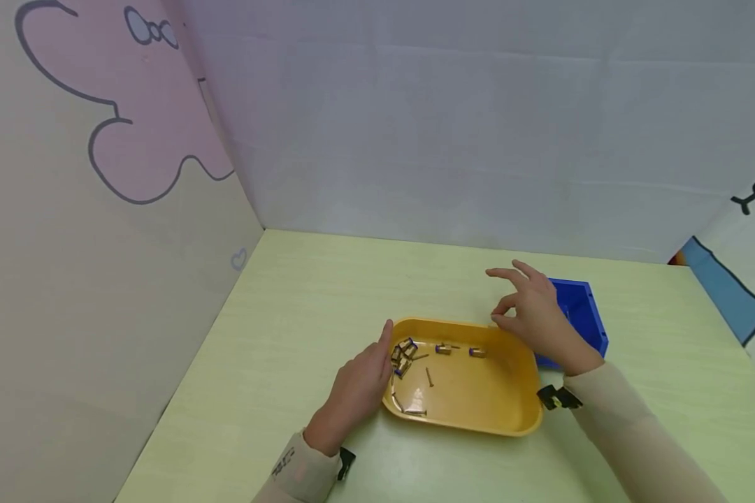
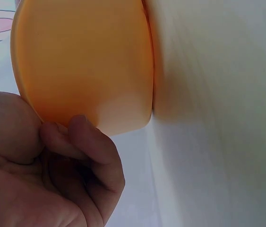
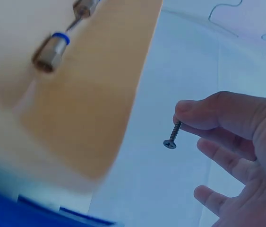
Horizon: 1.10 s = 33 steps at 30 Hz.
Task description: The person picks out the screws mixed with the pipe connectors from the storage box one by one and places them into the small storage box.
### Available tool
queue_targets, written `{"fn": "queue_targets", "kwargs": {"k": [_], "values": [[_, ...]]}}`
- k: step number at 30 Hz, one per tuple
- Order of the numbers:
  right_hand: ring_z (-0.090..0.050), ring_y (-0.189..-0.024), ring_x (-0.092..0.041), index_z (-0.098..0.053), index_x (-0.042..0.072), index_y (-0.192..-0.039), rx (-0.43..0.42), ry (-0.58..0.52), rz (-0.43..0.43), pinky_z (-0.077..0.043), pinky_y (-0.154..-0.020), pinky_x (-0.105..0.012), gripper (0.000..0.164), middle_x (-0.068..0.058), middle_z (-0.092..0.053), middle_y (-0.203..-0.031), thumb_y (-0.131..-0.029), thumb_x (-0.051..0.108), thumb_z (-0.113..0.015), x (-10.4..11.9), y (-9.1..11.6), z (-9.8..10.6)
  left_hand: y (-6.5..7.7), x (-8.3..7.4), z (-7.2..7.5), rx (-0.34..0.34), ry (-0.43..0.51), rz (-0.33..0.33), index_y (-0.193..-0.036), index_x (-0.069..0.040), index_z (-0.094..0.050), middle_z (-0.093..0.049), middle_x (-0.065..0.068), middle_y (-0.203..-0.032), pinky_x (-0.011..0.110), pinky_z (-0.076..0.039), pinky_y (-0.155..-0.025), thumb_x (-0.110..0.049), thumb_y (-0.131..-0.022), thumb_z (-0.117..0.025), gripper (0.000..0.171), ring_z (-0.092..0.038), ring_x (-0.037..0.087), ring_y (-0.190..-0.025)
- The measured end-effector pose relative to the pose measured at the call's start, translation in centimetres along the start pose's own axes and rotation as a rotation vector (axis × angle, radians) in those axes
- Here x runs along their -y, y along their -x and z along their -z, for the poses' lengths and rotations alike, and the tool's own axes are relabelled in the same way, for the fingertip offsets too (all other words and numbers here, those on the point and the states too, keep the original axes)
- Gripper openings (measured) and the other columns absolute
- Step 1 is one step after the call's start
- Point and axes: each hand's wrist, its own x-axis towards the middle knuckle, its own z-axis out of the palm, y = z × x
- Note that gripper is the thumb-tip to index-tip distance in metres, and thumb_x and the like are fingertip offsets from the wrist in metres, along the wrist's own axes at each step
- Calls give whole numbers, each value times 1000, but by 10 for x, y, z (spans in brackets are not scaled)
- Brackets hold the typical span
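The right hand (image 1: 535, 318) partly hides the blue bin (image 1: 596, 318). The yellow tray (image 3: 88, 125) looks blurred in the right wrist view.

We have room to pass along the table (image 1: 327, 279) behind the yellow tray (image 1: 478, 391), and down into the tray's near right part, where bare bottom shows. Fittings (image 1: 404, 366) and loose screws (image 1: 430, 378) crowd its left end, where the left hand (image 1: 357, 383) holds the side, while the right hand (image 1: 536, 316) blocks us over the far right rim and part of the blue bin (image 1: 596, 314).
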Motion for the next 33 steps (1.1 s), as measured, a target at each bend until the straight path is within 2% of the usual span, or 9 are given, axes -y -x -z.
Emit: {"fn": "queue_targets", "kwargs": {"k": [8,16,20,27,33], "values": [[-23,-141,-50,-79,8,-71,-83,53,-26,-16,-105,-74,7,-21,-50,-142,-77,6,-83,-34,10,11,-1,1,1,-2,-14,-3,-161,-13,-19,-65,11,-125,29,-40,-53,-19,-107,-41,58,-49,14,-67],[-15,-144,-49,-78,4,-74,-68,-17,-129,-10,-101,-80,6,-23,-45,-146,-79,4,-80,-54,23,18,-2,1,1,1,-6,-7,-161,-13,-17,-63,12,-132,31,-42,-56,-20,-107,-40,58,-52,15,-72],[-14,-144,-50,-78,3,-76,-64,-8,-167,-10,-101,-80,5,-24,-44,-146,-79,5,-81,-64,29,20,-2,1,1,2,-3,-9,-161,-13,-18,-63,12,-131,31,-42,-55,-20,-107,-40,58,-51,16,-71],[-11,-145,-49,-78,0,-79,-59,-4,-258,-9,-100,-80,5,-24,-42,-147,-81,5,-79,-78,36,25,-1,0,1,6,-8,0,-161,-13,-18,-61,11,-136,34,-46,-61,-20,-107,-40,58,-58,16,-81],[-10,-145,-50,-78,-1,-80,-53,55,-310,-10,-101,-80,9,-25,-41,-147,-82,8,-78,-88,41,25,-1,-1,2,5,4,0,-160,-12,-19,-59,12,-139,35,-48,-62,-20,-107,-41,59,-61,18,-86]]}}
